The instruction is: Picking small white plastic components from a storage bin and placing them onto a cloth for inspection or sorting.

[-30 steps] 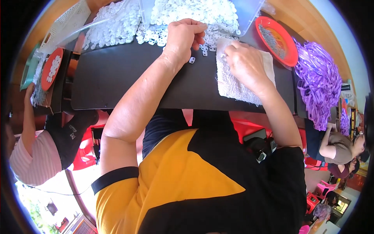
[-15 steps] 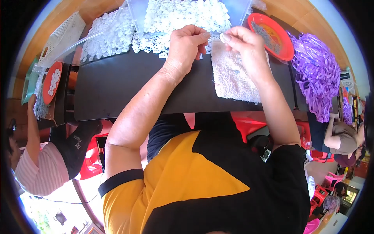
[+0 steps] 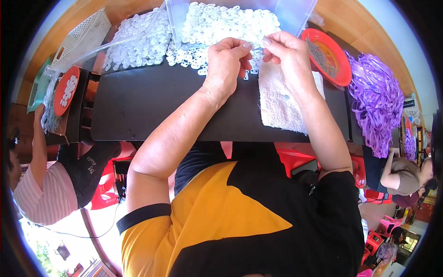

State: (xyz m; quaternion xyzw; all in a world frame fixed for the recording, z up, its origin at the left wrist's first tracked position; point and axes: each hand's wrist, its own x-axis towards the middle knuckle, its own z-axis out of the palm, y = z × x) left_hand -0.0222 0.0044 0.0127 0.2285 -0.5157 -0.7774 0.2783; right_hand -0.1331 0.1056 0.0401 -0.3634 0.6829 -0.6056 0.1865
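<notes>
At a dark worktable (image 3: 147, 106) heaped w/ small white plastic rings (image 3: 221, 27), left hand (image 3: 227, 62) & right hand (image 3: 288, 57) meet fingertip to fingertip, pinching a tiny piece above a white cloth (image 3: 281, 104).

A black tabletop (image 3: 152, 104) carries everything here. Directly on it lie a white towel (image 3: 281, 104), a heap of small white plastic rings (image 3: 138, 41), a clear plastic bin (image 3: 295, 14) holding more of them, a red plate (image 3: 330, 55) and a pile of purple ribbon (image 3: 376, 99) at the right end.
</notes>
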